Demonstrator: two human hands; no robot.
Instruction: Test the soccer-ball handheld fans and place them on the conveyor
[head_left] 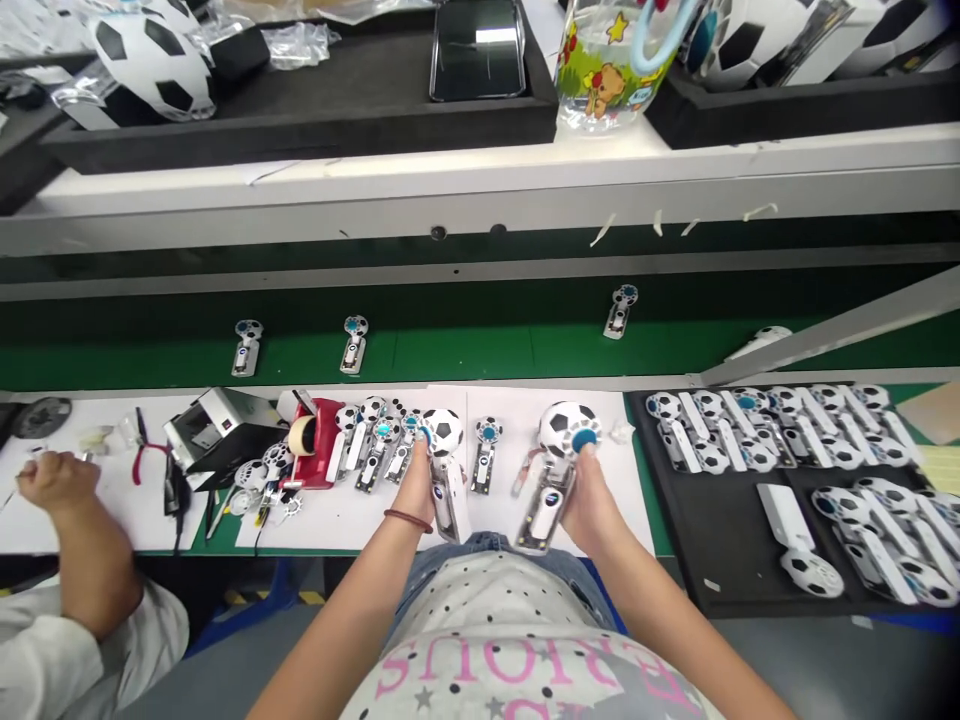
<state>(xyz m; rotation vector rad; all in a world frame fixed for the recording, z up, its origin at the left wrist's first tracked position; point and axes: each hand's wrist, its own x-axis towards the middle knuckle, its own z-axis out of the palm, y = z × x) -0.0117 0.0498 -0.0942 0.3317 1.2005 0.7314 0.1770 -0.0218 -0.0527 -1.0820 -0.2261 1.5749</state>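
My left hand (418, 485) is closed on a white device with a soccer-ball head (442, 432), its handle pointing down toward me. To the right, my right hand (589, 490) grips a second soccer-ball device (568, 430); its clear-ended handle slants down to the left, and the thumb rests by a blue disc on the head. Between the two hands a smaller-looking soccer-ball device (484, 458) lies on the white paper (510, 400). Left of my left hand, several similar devices (367, 470) lie in a row.
A red tape dispenser (322, 440) and a black-and-silver machine (225, 430) stand at the left. A black tray (720, 520) of devices lies at the right. Another person's hand (60, 480) rests at the far left. A shelf edge (480, 190) crosses above the green belt (465, 350).
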